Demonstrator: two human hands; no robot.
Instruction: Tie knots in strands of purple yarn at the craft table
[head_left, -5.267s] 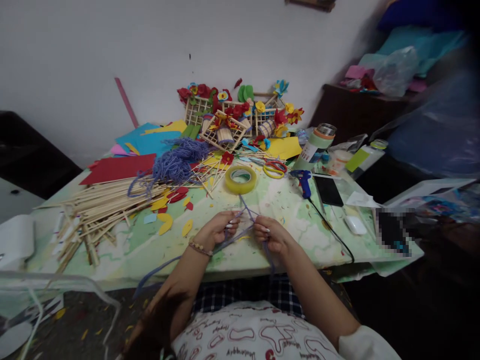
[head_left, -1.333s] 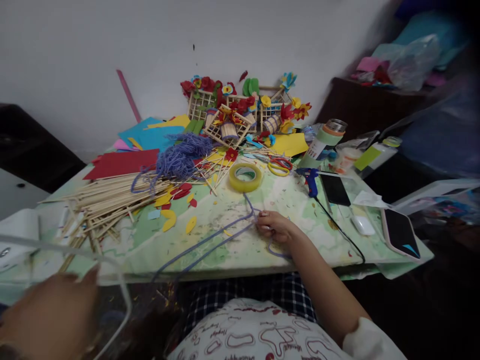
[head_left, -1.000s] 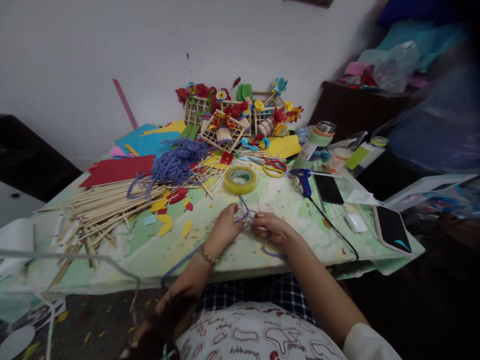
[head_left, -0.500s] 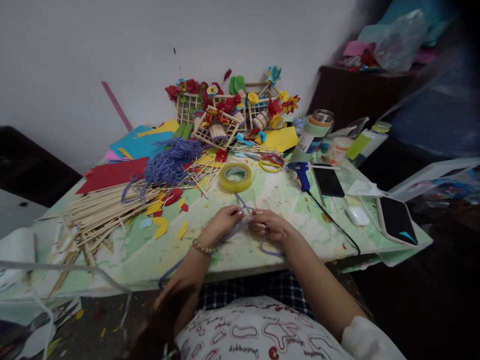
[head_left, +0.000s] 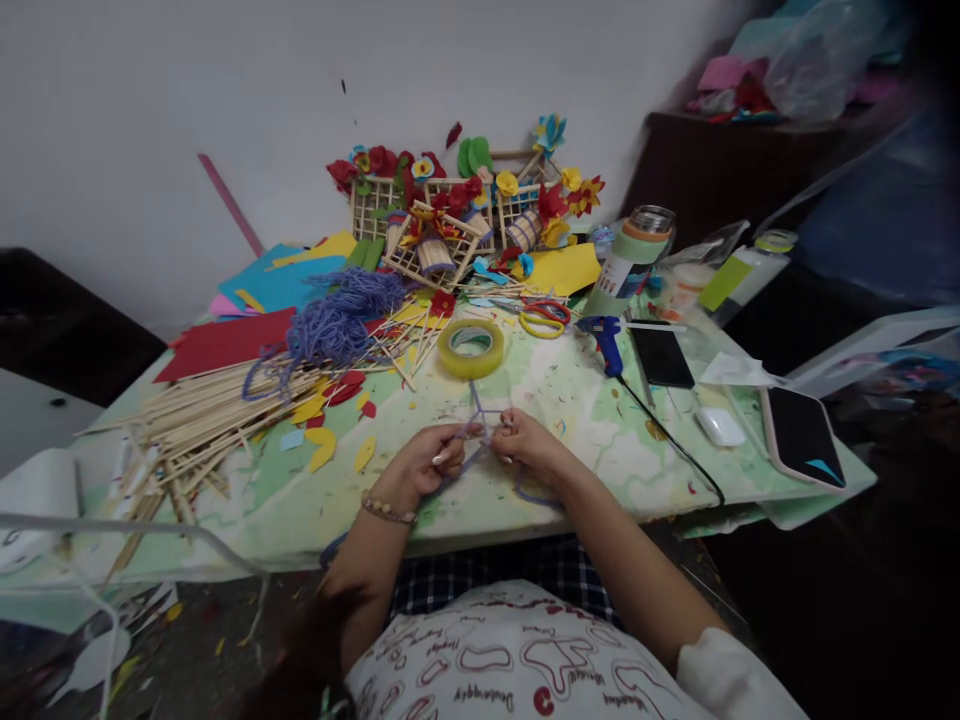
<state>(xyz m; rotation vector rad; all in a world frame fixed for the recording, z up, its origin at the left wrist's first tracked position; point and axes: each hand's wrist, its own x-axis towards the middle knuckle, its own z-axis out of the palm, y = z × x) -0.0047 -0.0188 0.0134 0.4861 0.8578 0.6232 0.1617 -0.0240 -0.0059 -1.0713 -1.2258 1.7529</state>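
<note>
- Purple in colour, the yarn strand [head_left: 475, 405] runs from just in front of the tape roll [head_left: 471, 348] back to both hands, then off the near edge of the table [head_left: 600, 430].
- Left hand [head_left: 416, 468], nearer than the tape roll and slightly left of it, is curled, its fingertips pinching the yarn strand.
- Right hand [head_left: 529, 445], nearer than the roll and slightly right, is closed on the same strand; the two hands almost touch.
- Left of the tape roll lie a purple yarn bundle [head_left: 341, 320] and bamboo sticks [head_left: 202, 415].
- Right of the roll lie a blue glue gun [head_left: 604, 340] and a dark phone [head_left: 661, 355].
- Writing: the bottle [head_left: 628, 268] beyond the glue gun bears a label too small to read; the script on the shirt [head_left: 487, 685] cannot be made out.
- A little over a second ago the left hand was off the table, low at the left, and the strand lay stretched flat; it has since returned, and the pinch matches half a second ago.
</note>
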